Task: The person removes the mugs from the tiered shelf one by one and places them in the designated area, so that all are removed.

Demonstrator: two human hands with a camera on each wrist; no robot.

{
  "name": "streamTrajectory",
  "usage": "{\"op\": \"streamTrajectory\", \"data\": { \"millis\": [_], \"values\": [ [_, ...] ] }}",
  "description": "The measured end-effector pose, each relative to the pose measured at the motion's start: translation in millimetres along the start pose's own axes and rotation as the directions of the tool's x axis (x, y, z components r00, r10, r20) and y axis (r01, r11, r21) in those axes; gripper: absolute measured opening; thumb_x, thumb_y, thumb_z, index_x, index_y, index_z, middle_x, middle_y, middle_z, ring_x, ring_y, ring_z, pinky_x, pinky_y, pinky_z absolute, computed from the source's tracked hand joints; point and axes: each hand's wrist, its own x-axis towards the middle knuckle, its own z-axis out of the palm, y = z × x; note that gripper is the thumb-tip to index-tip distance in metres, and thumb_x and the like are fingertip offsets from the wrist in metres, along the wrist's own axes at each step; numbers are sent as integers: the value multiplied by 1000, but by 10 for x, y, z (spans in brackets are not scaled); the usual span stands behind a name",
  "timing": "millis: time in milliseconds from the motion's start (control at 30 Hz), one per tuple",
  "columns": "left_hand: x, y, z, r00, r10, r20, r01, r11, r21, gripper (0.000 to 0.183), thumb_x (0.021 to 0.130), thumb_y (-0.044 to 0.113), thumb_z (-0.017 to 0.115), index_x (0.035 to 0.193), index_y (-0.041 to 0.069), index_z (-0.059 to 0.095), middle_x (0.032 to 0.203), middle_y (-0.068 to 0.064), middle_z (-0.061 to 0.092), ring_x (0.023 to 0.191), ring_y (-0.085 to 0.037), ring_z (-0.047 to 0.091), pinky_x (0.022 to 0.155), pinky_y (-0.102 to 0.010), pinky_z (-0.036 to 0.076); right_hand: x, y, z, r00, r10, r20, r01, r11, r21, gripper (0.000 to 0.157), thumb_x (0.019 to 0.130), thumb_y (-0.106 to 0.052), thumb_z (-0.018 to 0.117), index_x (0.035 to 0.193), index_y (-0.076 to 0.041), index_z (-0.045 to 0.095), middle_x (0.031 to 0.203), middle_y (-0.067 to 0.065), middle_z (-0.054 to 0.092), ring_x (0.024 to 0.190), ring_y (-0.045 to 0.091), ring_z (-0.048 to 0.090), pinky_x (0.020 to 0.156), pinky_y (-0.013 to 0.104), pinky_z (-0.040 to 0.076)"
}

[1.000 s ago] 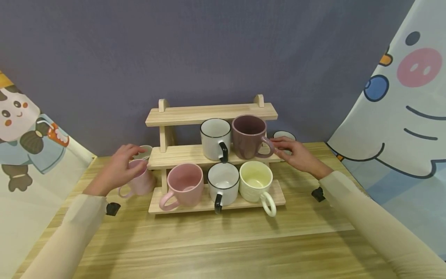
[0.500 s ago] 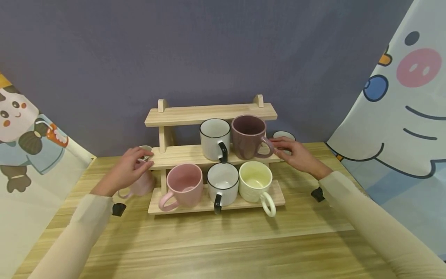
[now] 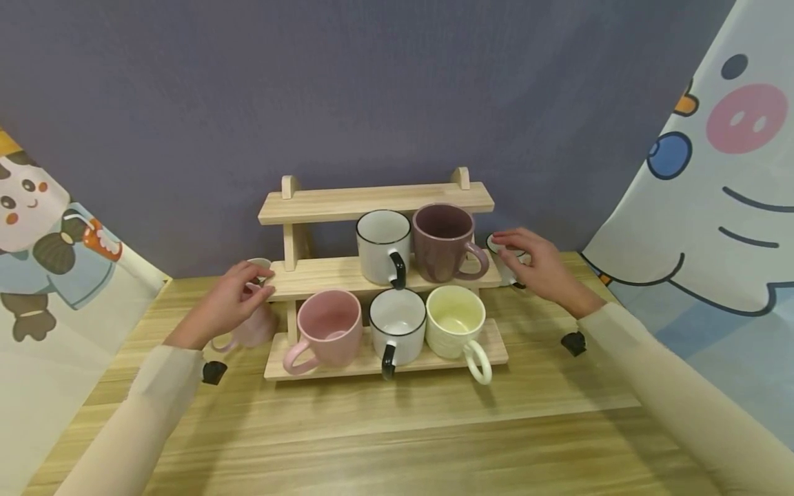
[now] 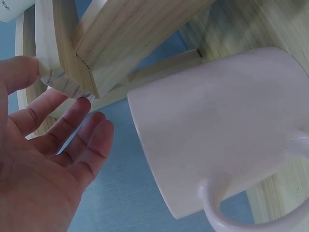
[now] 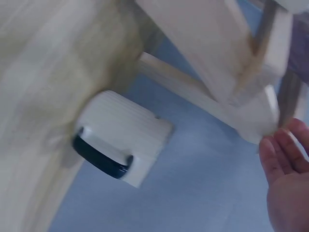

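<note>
A three-tier wooden rack (image 3: 372,202) stands on the table. My left hand (image 3: 217,310) pinches the left end of its middle shelf (image 4: 63,79), thumb on one side and fingertips on the other. Past the right end of that shelf, my right hand (image 3: 542,269) holds nothing, its fingers loosely bent over a white mug (image 5: 123,128) with a black handle. On the middle shelf sit a white mug (image 3: 375,258) and a plum mug (image 3: 437,255). Below them are a pink mug (image 3: 342,344), a white mug (image 3: 409,342) and a pale yellow mug (image 3: 442,336).
Beside the rack's left end a light pink mug (image 3: 260,329) stands on the table (image 3: 397,448), partly hidden by my left hand. Behind it shows the rim of another cup (image 3: 260,262). A grey cloth (image 3: 372,89) hangs behind the rack.
My left hand has moved right, from over the light pink mug to the shelf end. My right hand has left the shelf end by the plum mug's handle, moving slightly up and right.
</note>
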Motion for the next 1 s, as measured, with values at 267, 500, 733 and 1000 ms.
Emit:
{"op": "streamTrajectory", "data": {
  "millis": [267, 500, 733, 1000],
  "values": [
    [-16, 24, -25, 1000, 5, -10, -5, 1000, -6, 21, 89, 2, 64, 108, -6, 60, 104, -16, 55, 85, -29, 61, 69, -35, 53, 97, -251, -170, 1000, 6, -30, -6, 1000, -16, 29, 96, -18, 58, 123, -8, 62, 119, 4, 58, 103, 22, 54, 84, 43, 42],
    [-14, 32, 4, 1000, -22, 9, 22, 1000, -20, 22, 91, 4, 61, 109, -8, 58, 108, -19, 53, 86, -30, 60, 71, -43, 52, 255, -503, -160, 999, -34, -3, 34, 998, 49, 37, 93, -18, 62, 129, -9, 56, 123, 3, 54, 112, 20, 52, 92, 44, 42],
    [4, 63, 18, 999, -33, 21, 34, 999, -31, 23, 93, 3, 59, 110, -11, 56, 110, -23, 51, 87, -34, 60, 73, -46, 52, 545, -794, -156, 993, 48, 108, -48, 999, 1, 62, 83, -41, 71, 132, -8, 51, 128, 2, 49, 117, 23, 48, 97, 44, 39],
    [-2, 81, 6, 996, -78, 34, 78, 997, -17, 24, 94, 7, 57, 112, -10, 56, 112, -23, 50, 92, -37, 60, 76, -49, 51, 876, -909, -80, 972, 107, 208, -82, 988, -129, 80, 73, -53, 76, 132, -6, 51, 125, 10, 50, 113, 27, 48, 91, 48, 40]
  ]
}}
